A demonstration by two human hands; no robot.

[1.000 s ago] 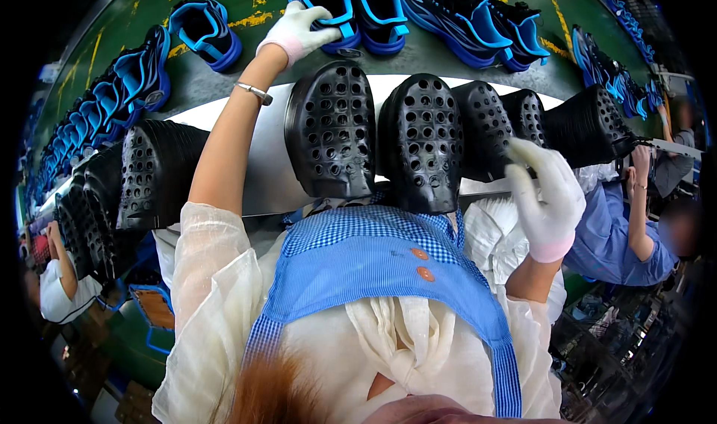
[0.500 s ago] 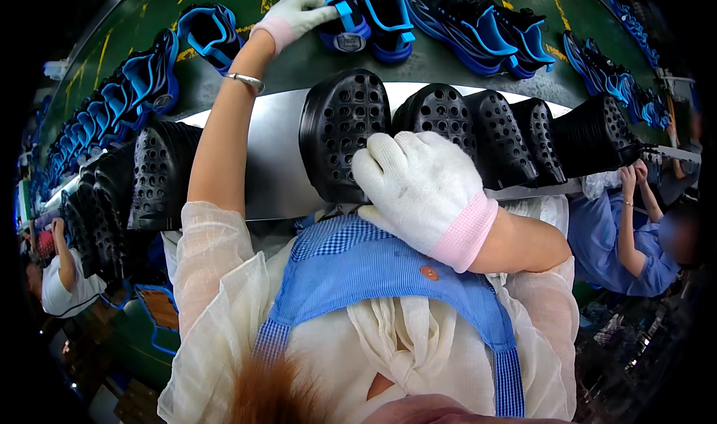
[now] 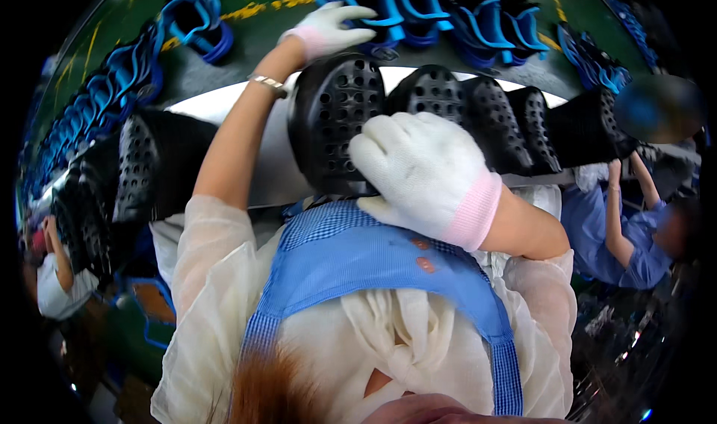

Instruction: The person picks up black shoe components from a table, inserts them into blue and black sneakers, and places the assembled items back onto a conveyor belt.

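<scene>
My left hand [image 3: 328,30], in a white knit glove with a pink cuff, reaches over the far side, fingers stretched and apart. Its fingertips are at the heel of a black-and-blue shoe [image 3: 381,13]; whether they touch it I cannot tell. A second such shoe [image 3: 420,13] stands just right of it. My right hand [image 3: 418,174], gloved alike, is closed with fingers curled in front of my chest. It overlaps the lower right of a black perforated sole-shaped piece [image 3: 336,118]. What its fingers hold, if anything, is hidden.
More black perforated pieces [image 3: 497,122] stand in a row rightward; another stack [image 3: 134,166] is at left. Rows of black-and-blue shoes [image 3: 123,80] line the green surface [image 3: 254,32] beyond the metal edge [image 3: 261,170]. A co-worker in blue [image 3: 612,230] is at right, another in white [image 3: 60,278] at left.
My left hand has shifted right, and its fingers have straightened. The pair of shoes by it has also moved right. The right hand keeps nearly the same pose.
</scene>
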